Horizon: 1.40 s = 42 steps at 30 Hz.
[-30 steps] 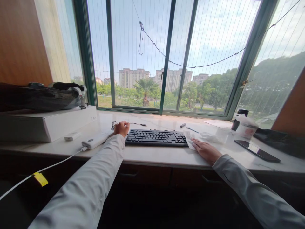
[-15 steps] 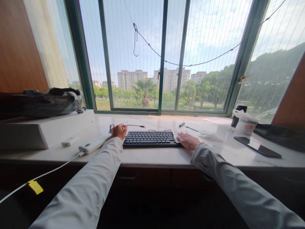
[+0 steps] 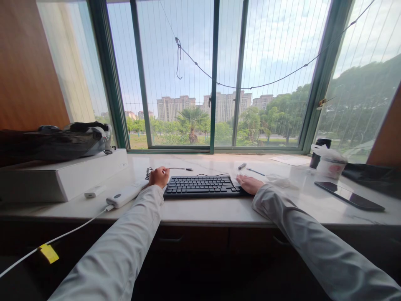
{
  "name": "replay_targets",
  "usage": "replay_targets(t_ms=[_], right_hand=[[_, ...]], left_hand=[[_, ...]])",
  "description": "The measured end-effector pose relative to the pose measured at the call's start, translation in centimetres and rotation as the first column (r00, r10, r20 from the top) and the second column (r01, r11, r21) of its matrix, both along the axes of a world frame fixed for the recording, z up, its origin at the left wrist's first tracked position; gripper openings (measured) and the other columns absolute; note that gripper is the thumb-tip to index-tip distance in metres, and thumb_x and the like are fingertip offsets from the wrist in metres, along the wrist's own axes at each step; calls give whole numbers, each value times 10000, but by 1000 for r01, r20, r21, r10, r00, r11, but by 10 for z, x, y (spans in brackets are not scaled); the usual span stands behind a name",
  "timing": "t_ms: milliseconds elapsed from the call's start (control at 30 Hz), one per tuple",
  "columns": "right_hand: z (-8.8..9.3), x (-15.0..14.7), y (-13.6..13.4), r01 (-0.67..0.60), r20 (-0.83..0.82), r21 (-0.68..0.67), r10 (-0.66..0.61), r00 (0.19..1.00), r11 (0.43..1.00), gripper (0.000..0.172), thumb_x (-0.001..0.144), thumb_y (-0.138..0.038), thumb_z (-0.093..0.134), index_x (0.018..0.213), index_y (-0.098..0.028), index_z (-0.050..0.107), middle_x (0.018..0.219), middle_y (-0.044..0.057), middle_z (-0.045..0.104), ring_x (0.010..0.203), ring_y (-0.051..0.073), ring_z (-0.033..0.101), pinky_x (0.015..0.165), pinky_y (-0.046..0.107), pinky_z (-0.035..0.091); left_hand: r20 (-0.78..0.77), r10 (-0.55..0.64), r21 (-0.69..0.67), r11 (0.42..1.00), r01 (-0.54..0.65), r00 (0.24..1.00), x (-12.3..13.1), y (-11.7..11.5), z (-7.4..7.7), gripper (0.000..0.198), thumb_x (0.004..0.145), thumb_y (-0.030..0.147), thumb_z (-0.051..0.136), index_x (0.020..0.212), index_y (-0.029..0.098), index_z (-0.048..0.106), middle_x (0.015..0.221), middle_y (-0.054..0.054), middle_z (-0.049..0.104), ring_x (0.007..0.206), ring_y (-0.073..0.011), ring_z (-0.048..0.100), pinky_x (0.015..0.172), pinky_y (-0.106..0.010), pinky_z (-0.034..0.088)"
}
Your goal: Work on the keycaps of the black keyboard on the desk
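A black keyboard (image 3: pixel 202 186) lies on the pale stone sill desk (image 3: pixel 203 209) before the window. My left hand (image 3: pixel 159 176) is curled into a fist at the keyboard's left end, beside a thin black cable (image 3: pixel 178 169); what it grips is hidden. My right hand (image 3: pixel 249 184) lies flat, fingers stretched out, on the keyboard's right end. A bit of white tissue (image 3: pixel 235 180) shows under its fingertips. Both arms wear light grey sleeves.
A white power bank (image 3: pixel 123 195) with a white cable and a small white device (image 3: pixel 94 191) lie to the left. A dark bag (image 3: pixel 56 140) rests on a white box (image 3: pixel 62 177). To the right are crumpled wrapping (image 3: pixel 280 181), a phone (image 3: pixel 349 195), a covered cup (image 3: pixel 328 165) and a pen (image 3: pixel 241 166).
My right hand slid left with the white tissue from the desk beside the keyboard onto the keyboard's right end. My left fist stayed in place. The camera shifted slightly.
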State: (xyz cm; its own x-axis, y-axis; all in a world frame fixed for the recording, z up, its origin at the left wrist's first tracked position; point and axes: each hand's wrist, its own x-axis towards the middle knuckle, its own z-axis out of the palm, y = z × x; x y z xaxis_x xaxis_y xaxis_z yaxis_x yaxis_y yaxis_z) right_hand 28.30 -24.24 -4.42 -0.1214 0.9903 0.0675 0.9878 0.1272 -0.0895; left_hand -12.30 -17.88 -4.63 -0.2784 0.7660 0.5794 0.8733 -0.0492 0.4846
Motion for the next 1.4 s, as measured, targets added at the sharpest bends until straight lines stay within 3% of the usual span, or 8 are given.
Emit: replay_targets(t_ms=[400,800,1267,1400], right_hand=[[4,3,-51,14,-25,0,-14,1000,1000,639,965,-424,140,1451,-66,345,1514,109,296,1403,247,252,1162,414,197],[7,2,-93,-28,-27,16,28,999,999,606,974,-403,164,1448,-76,353,1500,128,321,1398,253,261,1158,441,205],[-3,10,-113,-160,-38,91,164,986,983,592,971,-395,214,1415,-55,407,1458,163,374,1368,280,323,1137,474,273],[-4,14,-112,-145,-58,72,149,987,987,604,974,-419,201,1427,-68,391,1467,152,355,1372,275,311,1142,472,267]], left_hand=[[-6,7,-22,1000,-7,1000,1,-3,2,329,778,407,434,800,227,708,781,-70,701,813,-251,609,713,-311,396],[-1,-4,-21,1000,4,1000,2,-5,2,324,772,418,440,786,230,703,776,-76,700,822,-270,610,720,-329,403],[-1,-16,-35,999,16,1000,4,-10,5,323,772,411,437,791,227,702,767,-78,699,821,-272,612,721,-325,407],[-7,-15,-37,999,14,1000,3,-9,5,336,773,419,438,796,224,711,781,-87,702,820,-274,610,724,-328,411]])
